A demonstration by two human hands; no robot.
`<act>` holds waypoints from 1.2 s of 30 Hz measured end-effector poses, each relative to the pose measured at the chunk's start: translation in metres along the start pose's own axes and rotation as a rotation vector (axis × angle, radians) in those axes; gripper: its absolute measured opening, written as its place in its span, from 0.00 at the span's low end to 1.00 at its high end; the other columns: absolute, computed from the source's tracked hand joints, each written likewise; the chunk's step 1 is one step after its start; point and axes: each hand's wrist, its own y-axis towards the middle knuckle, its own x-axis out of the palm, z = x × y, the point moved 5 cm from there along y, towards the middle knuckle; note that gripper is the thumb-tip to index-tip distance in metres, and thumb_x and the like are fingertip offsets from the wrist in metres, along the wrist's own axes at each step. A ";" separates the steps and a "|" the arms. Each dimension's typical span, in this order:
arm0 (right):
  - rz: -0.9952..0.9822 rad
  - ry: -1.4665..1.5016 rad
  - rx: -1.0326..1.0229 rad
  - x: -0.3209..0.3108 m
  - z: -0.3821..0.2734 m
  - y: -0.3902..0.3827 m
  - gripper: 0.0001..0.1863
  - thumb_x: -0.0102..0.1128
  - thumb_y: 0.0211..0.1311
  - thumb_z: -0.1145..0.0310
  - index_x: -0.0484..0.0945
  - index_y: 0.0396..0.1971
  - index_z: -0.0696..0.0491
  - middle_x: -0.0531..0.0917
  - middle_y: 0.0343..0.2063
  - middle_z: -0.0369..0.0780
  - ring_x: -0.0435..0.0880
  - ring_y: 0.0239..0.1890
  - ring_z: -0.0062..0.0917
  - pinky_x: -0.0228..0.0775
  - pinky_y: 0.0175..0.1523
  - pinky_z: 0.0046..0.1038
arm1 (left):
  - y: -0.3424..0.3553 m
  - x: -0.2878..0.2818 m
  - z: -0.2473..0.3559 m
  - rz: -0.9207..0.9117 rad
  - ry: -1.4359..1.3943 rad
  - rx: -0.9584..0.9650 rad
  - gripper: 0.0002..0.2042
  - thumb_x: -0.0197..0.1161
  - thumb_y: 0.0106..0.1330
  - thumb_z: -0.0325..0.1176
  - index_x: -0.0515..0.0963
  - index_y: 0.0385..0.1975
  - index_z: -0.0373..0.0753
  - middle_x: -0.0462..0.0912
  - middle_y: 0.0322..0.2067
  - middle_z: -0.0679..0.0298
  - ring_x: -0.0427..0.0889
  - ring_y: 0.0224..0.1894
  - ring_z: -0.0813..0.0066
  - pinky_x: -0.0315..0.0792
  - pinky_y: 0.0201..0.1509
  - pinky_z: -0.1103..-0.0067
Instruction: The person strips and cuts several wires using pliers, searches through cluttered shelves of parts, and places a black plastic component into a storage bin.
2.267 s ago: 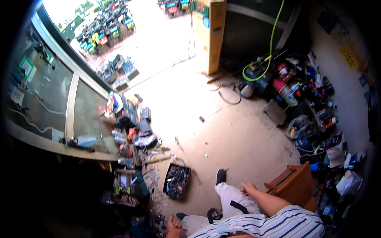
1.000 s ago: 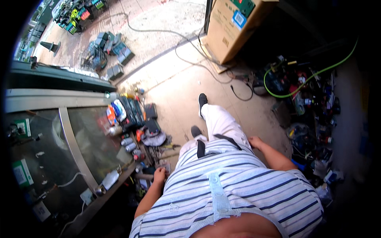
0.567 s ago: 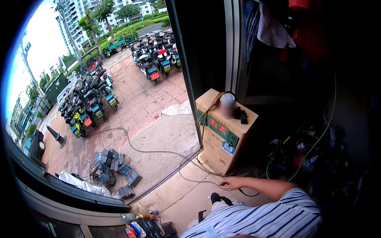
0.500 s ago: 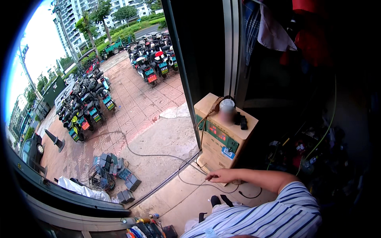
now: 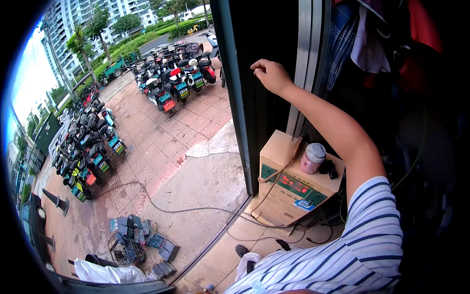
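My right hand (image 5: pixel 272 76) is raised in front of the dark door panel (image 5: pixel 259 29), beside the metal door frame (image 5: pixel 307 54). Its fingers are loosely bent, thumb and index tip a little apart, and no object shows in them; whether the hand touches the panel I cannot tell. Below my forearm stands a tan box-shaped device (image 5: pixel 276 147) with a lit red display (image 5: pixel 293 184). On top of it are a pink jar with a grey lid (image 5: pixel 312 159) and a small black object (image 5: pixel 331 169). My left hand is out of view.
A grey cable (image 5: pixel 196 209) runs from the device over the threshold. Dark battery-like blocks (image 5: pixel 142 235) and a white sack (image 5: pixel 107 272) lie outside. Parked scooters (image 5: pixel 176 73) stand in rows on the paving. Clothes (image 5: pixel 369 41) hang at the right.
My right hand has risen from beside the cable, low in front of the device, up to the door panel. The view has shifted, and the jar on the device shows more clearly.
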 end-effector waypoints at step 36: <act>0.476 0.124 0.567 0.010 0.218 0.215 0.26 0.42 0.66 0.55 0.65 0.57 0.57 0.72 0.52 0.50 0.72 0.54 0.38 0.63 0.58 0.38 | 0.034 0.036 0.621 -0.137 0.040 1.355 0.37 0.64 0.57 0.29 0.48 0.65 0.39 0.56 0.63 0.56 0.60 0.62 0.61 0.58 0.62 0.67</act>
